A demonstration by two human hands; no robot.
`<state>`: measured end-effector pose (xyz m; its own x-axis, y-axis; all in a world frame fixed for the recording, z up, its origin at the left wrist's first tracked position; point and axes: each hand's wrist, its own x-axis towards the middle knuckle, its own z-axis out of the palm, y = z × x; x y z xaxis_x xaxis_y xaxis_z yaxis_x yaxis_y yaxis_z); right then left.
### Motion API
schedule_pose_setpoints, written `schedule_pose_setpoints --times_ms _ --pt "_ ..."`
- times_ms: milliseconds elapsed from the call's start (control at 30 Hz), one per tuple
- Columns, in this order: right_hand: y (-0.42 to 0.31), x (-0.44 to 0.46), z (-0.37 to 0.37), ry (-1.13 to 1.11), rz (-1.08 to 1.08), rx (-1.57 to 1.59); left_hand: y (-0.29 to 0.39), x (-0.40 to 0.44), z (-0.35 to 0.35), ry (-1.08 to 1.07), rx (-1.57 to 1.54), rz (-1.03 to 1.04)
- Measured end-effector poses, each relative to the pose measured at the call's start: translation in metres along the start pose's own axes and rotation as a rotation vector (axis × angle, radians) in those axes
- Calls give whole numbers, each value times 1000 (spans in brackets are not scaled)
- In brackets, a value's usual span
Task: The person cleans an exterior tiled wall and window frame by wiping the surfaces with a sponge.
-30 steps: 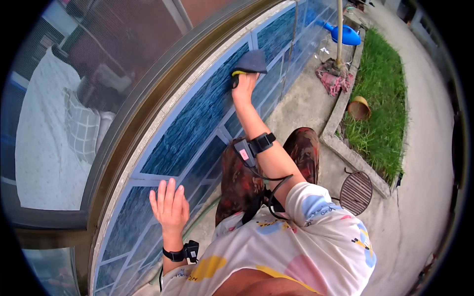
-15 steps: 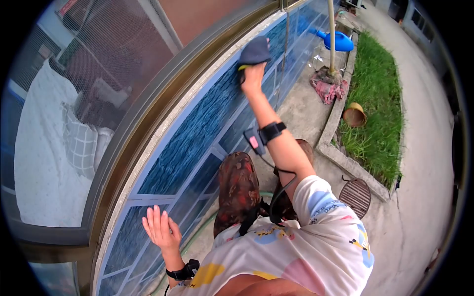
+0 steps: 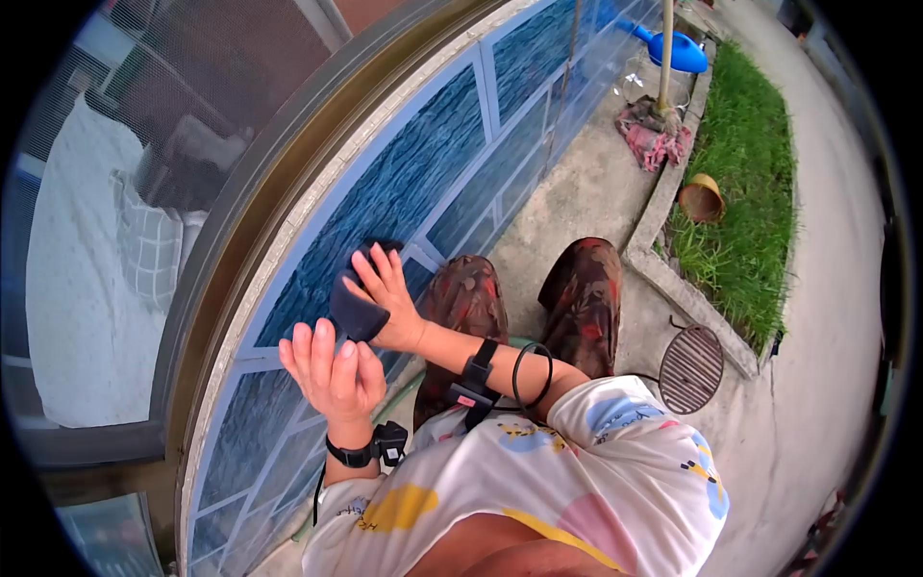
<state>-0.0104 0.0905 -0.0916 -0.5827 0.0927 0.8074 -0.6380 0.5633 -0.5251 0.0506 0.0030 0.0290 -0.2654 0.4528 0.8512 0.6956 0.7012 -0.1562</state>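
Note:
My right hand (image 3: 393, 306) holds a dark navy pad (image 3: 357, 310) against the blue tiled wall (image 3: 409, 178), low on the large wavy-patterned tile. Its fingers lie over the pad, and part of the pad is hidden beneath them; the exact kind does not show. My left hand (image 3: 336, 375) is raised just below it, in front of the wall, with its fingers extended and nothing in it. I cannot tell whether it touches the tiles. Each wrist wears a black strap with a small device.
A window frame (image 3: 279, 144) and stone ledge run above the tiles. To the right are a mop (image 3: 654, 135), a blue watering can (image 3: 677, 52), a tipped clay pot (image 3: 702, 199) on grass, a concrete curb (image 3: 697, 306) and a round drain cover (image 3: 691, 369).
My right hand has swept the pad from the wall's far upper part down toward me, close to my left hand. The left hand has risen slightly and moved right.

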Motion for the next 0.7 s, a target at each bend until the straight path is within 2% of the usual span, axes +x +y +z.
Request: schedule_pose_setpoints --times_ms 67,100,167,200,233,267,300,333,367,400,433,500,600,700 --pt "27 -3 -8 -64 -230 -74 -1 2 3 17 18 6" --pt "41 11 -16 -21 -179 -56 -2 0 -1 20 25 -18" --pt "75 71 -45 294 -39 -76 -4 -12 -17 9 64 -71" --pt "93 103 -58 462 85 98 -6 -24 -25 -28 46 -109" --pt "125 123 -68 529 257 61 -7 -35 -34 -61 26 -146" --pt "171 121 -78 382 154 -291 -9 -43 -43 -105 30 -160" --pt "173 134 -89 441 224 -183 -10 -50 -52 -103 41 -173" --pt "183 143 -84 608 297 131 -9 -58 -59 -132 58 -209" --pt "170 143 -78 640 431 247 -8 -63 -64 -157 67 -239" --pt "151 123 -72 525 138 -10 -8 -67 -66 -165 92 -241" --pt "118 100 -72 191 171 -353 -7 -66 -65 -158 77 -238" --pt "80 85 -44 345 252 55 -3 -62 -64 -140 66 -259" --pt "66 64 -39 329 211 49 1 -49 -58 -71 43 -233" --pt "68 111 -64 382 98 72 6 -45 -60 -10 31 -202"
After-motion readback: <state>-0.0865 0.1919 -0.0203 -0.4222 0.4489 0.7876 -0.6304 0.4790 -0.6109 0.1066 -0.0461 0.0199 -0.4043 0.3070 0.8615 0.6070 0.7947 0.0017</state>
